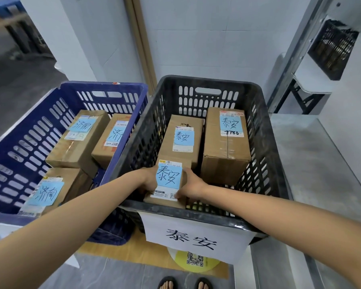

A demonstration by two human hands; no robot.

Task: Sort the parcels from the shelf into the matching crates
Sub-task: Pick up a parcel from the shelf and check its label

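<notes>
Cardboard parcel point(167, 184) with blue note, gripped by left hand point(149, 180) and right hand point(191, 184), inside slotted black plastic crate point(265, 142)

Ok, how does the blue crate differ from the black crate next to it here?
Notes in the blue crate read 济南; those in the black crate read 泰安. The black crate has a white sign on its front; none shows on the blue crate. The left hand and right hand grip a parcel in the black crate; nothing is held in the blue crate. Both are slotted plastic crates with three cardboard parcels visible.
</notes>
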